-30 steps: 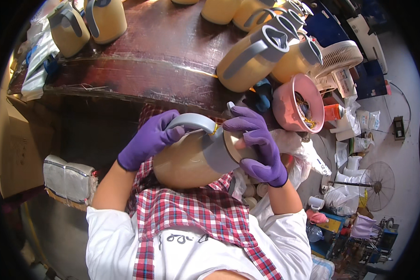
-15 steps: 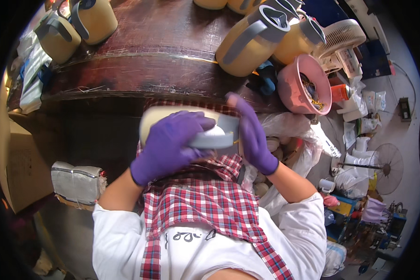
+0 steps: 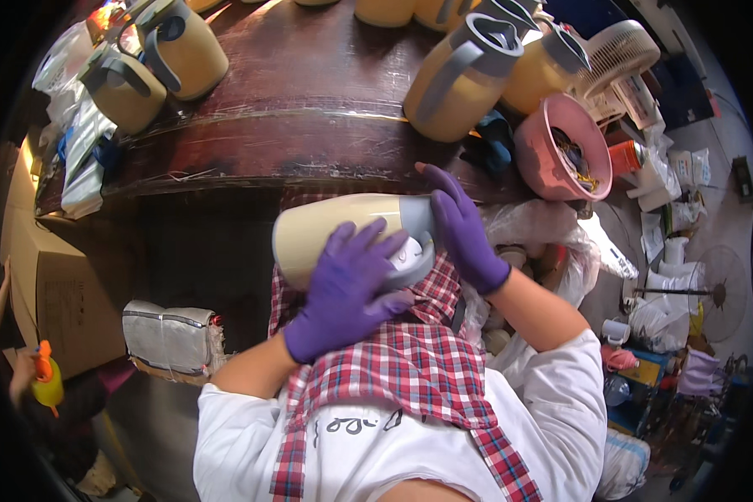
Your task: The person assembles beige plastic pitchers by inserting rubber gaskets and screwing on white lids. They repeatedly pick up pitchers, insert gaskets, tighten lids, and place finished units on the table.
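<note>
While it lies on its side across the lap, the cream jug (image 3: pixel 297 243) sits between two purple-gloved hands.
Its base points left and its grey collar (image 3: pixel 416 216) right, with the grey handle (image 3: pixel 417 272) toward the wearer; the lap, covered by a checked apron (image 3: pixel 385 360), probably takes the weight so neither hand need grip hard. The left hand (image 3: pixel 343 289) is spread wide, fingers apart over the jug's near flank, while the right hand (image 3: pixel 470 238) is held flat and nearly upright at the collar end, perhaps as a stop against sliding; whether its palm presses there I cannot tell. Both elbows are bent, forearms slanting inward. Beyond, another jug (image 3: pixel 452 96) stands on the dark tabletop (image 3: pixel 301 125) near a pink bowl (image 3: pixel 548 163), likely parked there to leave the lap free.
</note>
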Demonstrator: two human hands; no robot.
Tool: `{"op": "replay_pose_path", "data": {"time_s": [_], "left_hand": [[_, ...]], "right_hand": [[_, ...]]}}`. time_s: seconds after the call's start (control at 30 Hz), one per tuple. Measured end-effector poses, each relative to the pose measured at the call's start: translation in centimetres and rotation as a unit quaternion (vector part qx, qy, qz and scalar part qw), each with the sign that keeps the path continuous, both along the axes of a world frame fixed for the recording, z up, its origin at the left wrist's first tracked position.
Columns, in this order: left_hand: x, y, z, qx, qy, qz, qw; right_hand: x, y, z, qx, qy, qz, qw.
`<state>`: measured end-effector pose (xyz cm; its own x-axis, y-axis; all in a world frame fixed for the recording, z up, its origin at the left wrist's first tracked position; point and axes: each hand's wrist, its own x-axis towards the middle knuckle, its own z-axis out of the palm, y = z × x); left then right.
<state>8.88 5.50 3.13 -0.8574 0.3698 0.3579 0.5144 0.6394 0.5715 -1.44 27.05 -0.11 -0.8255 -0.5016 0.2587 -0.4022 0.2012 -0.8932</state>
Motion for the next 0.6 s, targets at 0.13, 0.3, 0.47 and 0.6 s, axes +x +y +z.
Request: {"op": "replay_pose_path", "data": {"time_s": [0.13, 0.3, 0.47, 0.6], "left_hand": [[-1.1, -1.3, -1.7, 0.042, -0.037, -0.008, 0.998], [-1.7, -4.7, -0.6, 0.453, -0.378, -0.046, 0.806], [0.6, -0.3, -2.5, 0.221, -0.118, 0.108, 0.962], [1.2, -1.8, -0.1, 0.249, -0.122, 0.039, 0.960]], "right_hand": [[-0.4, 0.3, 0.3, 0.017, -0.070, -0.028, 0.997], [-0.9, -0.9, 5.4, 0.021, 0.228, 0.077, 0.970], [-2.0, -1.3, 0.8, 0.001, 0.040, -0.005, 0.999], [-1.8, -1.4, 2.1, -0.086, -0.018, -0.025, 0.996]]}}
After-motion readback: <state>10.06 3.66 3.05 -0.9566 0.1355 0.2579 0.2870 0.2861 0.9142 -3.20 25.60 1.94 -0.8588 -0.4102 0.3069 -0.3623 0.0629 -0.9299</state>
